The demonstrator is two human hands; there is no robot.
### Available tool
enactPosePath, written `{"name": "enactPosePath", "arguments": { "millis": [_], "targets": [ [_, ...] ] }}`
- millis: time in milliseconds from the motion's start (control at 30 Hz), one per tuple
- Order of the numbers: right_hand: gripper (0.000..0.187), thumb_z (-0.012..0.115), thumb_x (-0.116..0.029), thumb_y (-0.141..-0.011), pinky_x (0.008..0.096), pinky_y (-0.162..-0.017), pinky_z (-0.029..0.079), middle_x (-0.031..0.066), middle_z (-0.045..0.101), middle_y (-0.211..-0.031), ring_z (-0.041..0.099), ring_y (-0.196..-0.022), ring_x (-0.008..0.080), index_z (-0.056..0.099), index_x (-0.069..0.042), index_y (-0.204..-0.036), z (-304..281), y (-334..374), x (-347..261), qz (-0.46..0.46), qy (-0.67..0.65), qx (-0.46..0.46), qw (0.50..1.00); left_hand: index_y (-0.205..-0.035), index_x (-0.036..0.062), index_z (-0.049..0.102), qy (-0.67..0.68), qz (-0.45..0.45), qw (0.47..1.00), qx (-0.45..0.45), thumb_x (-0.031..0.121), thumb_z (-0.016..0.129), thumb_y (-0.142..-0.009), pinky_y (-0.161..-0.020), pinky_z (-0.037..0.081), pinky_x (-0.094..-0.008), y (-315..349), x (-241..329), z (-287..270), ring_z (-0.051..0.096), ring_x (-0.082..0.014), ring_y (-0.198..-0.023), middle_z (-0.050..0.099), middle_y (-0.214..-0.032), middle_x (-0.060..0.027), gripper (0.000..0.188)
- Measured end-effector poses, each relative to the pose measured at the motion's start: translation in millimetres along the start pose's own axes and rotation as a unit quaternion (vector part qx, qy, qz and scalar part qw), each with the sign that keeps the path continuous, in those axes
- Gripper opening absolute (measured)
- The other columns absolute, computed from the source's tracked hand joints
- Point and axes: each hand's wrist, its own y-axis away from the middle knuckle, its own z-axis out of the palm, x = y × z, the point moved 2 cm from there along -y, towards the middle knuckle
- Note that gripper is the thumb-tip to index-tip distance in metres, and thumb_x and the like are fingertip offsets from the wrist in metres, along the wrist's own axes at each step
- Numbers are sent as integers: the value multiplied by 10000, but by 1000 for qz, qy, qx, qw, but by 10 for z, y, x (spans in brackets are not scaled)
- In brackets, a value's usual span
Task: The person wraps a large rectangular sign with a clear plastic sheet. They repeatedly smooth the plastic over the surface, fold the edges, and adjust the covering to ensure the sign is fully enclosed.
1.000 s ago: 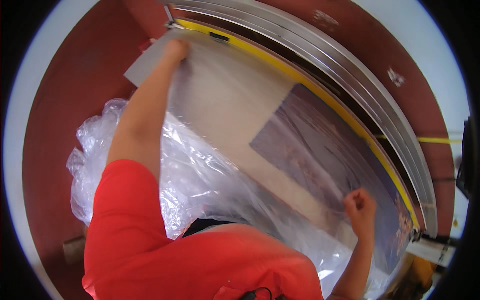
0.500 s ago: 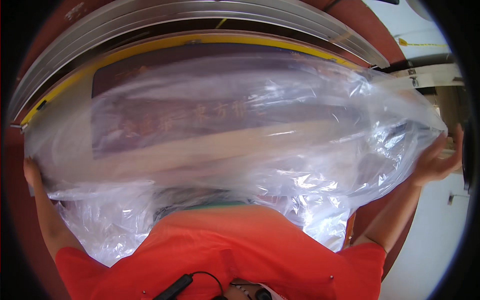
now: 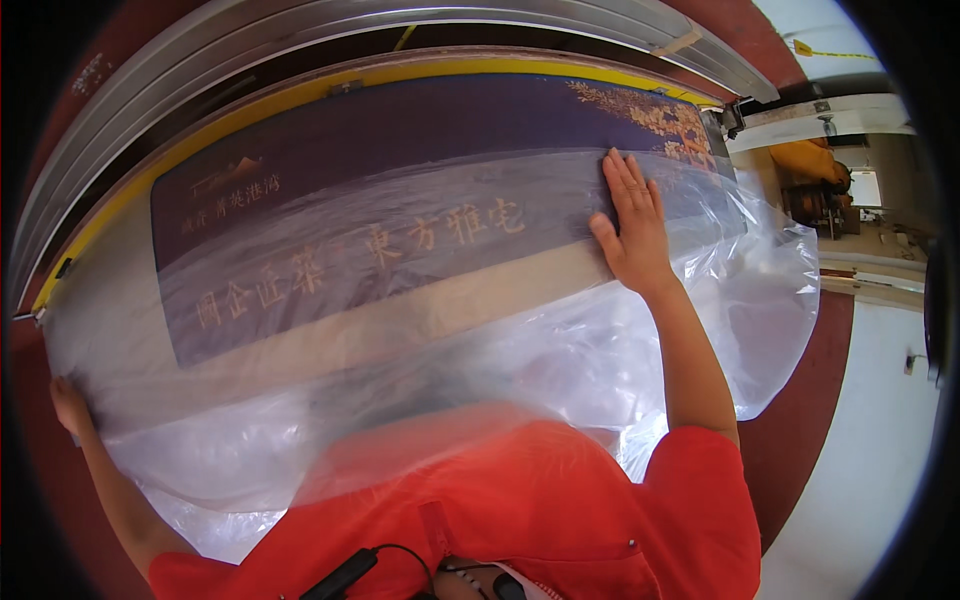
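Note:
A large dark purple printed panel (image 3: 400, 120) with gold lettering and a gold branch pattern lies before me on a pale board (image 3: 110, 260). Clear plastic film (image 3: 560, 345) covers its nearer part and hangs down over my front in loose folds. On the right of the panel my right hand (image 3: 636, 225) lies flat on the film, fingers stretched out and thumb apart. My left hand (image 3: 70, 406) is at the left end, closed at the film's edge; its fingers are partly hidden. The panel's far strip is bare of film.
A yellow edge strip (image 3: 440, 66) runs behind the panel, with a curved-looking silver metal rail (image 3: 300, 32) beyond. To the right are a white beam (image 3: 840, 130), an orange machine part (image 3: 805, 160) and a pale floor (image 3: 860, 450). Dark red floor (image 3: 790, 440) shows beside the film.
My right hand has come inward from the far right and now lies flat on the film. The film has slid toward me and settled, baring the panel's far part. My left hand sits slightly nearer.

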Motion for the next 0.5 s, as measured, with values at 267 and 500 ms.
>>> {"name": "enactPosePath", "arguments": {
  "millis": [267, 500],
  "targets": [
    [139, 580, -175, -717, 312, -684, 388, 78, 542, -746, 494, -745, 239, 562, -56, -785, 114, -288, 387, 97, -52, 185, 977, -1140, -7, 402, 696, -164, 669, -201, 266, 382, -851, -899, 312, -326, -70, -754, -349, 350, -200, -1108, 438, -1138, -108, 399],
    [134, 533, -192, -769, 273, -531, 377, 32, 493, -656, 461, -596, 146, 499, -64, -746, -101, -347, 246, 24, -108, 134, 985, -1081, -24, 438, 650, -225, 705, -172, 174, 405, -837, -809, 382, -320, -308, -1260, -497, 445, -206, -962, 487, -1039, -103, 316]
  ]
}}
